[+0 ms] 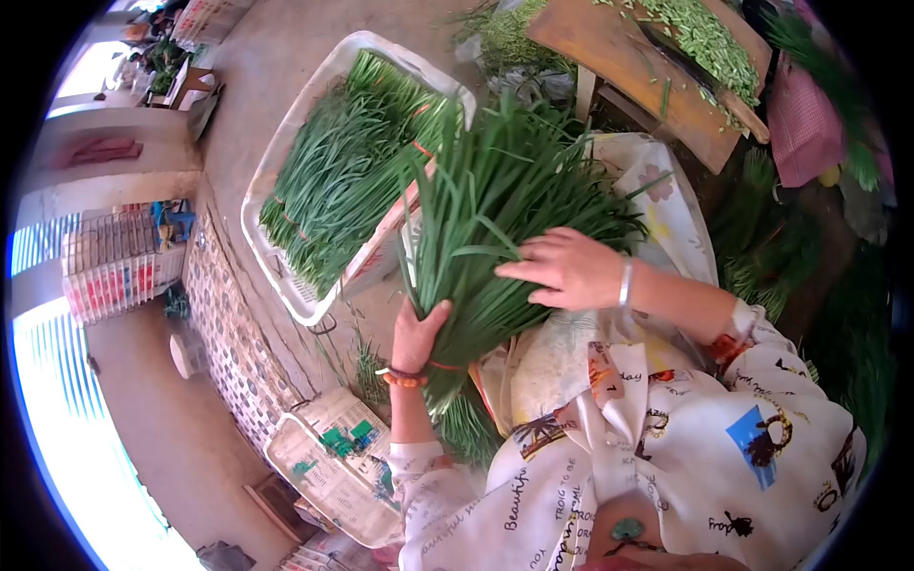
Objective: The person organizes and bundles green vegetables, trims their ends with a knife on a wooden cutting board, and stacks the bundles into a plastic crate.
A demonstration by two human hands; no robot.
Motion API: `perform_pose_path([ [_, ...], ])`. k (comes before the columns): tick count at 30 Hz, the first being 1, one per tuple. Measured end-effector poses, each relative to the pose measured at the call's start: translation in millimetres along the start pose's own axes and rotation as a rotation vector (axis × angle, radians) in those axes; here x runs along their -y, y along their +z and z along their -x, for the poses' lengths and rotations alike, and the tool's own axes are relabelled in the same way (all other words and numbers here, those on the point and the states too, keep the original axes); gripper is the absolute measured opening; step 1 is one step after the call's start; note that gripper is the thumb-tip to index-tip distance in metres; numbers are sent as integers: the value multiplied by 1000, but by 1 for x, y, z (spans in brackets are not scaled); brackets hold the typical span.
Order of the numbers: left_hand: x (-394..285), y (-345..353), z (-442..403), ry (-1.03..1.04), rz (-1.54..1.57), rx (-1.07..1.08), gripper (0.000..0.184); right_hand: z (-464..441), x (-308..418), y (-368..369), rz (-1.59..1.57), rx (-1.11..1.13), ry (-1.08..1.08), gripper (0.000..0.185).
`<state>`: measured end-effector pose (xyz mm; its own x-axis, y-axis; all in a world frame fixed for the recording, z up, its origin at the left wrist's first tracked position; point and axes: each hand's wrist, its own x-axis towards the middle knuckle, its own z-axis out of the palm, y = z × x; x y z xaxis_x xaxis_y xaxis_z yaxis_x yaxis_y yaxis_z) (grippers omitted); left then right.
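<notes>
1. White printed shirt (685,452) is nearest; it says "Beautiful" and "day", but some other words look too small or bent to read surely.
2. Left hand (416,335) curls around the low end of a chive bunch (514,209), which is over the lap, by the right edge of the white crate (309,312).
3. Right hand (571,271) lies on the bunch, fingers partly spread, not gripping.
4. Tidying seems the step now; the next move likely calls for a firm left hold and gentle right-hand smoothing.

wooden board (685,128) bearing knife (703,79), chopped greens (714,38) | checked pink cloth (804,124) | stacked crates (124,278)
</notes>
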<state>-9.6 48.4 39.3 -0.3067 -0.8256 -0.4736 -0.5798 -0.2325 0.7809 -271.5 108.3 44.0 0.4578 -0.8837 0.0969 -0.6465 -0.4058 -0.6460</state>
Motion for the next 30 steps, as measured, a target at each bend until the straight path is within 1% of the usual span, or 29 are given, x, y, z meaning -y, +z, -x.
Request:
perform_pose_path([
  [1,-1,5,4,-3,5,-6,46,-2,5,-20,0,6,-6,43],
  [3,-6,14,11,72,-128,-112,47,-7,7,-48,-281,-188,197,21],
  [5,-11,21,15,106,-98,-118,48,-26,-2,-56,-403,-527,229,14],
  [7,-12,26,19,116,-227,-187,49,-42,-6,-71,-648,-349,499,19],
  [9,-15,30,22,124,-234,-200,49,-56,-23,-55,-746,-288,530,22],
  [11,-18,31,24,86,-313,-215,49,-64,-26,-43,-800,-191,566,25],
  [12,-18,31,24,103,-328,-219,50,-67,-28,-36,-874,-178,583,21],
  [13,-17,31,24,103,-330,-218,50,-68,-31,-32,-875,-179,584,21],
  [16,-16,31,22,100,-321,-201,50,-68,-36,-22,-1652,-311,547,8],
  [17,-13,31,20,101,-324,-208,50,-65,-34,-20,-1655,-314,549,8],
  [19,-13,31,16,104,-326,-207,50,-60,-29,-20,-1993,-321,482,7],
  [21,-14,29,13,106,-344,-178,50,-54,-44,-28,-2271,-579,168,4],
  [22,-15,29,13,104,-342,-181,50,-49,-58,-40,-2281,-757,118,2],
  [23,-17,27,15,90,-336,-157,48,-38,-74,-55,-2201,-736,111,16],
  [24,-18,26,15,79,-332,-131,46,-26,-84,-66,-2040,-639,115,29],
  [25,-18,26,12,82,-332,-128,46,-14,-81,-77,-1668,-638,290,37],
  [27,-14,25,10,85,-271,-192,51,2,-57,-96,-1033,-377,631,35],
  [28,-8,24,6,98,-280,-199,45,1,-37,-86,-992,-388,605,32],
  [29,-9,23,4,93,-277,-199,45,-4,-14,-74,-950,-402,578,29],
  [30,-13,21,3,56,-229,-196,41,-8,2,-64,-758,-273,337,24],
])
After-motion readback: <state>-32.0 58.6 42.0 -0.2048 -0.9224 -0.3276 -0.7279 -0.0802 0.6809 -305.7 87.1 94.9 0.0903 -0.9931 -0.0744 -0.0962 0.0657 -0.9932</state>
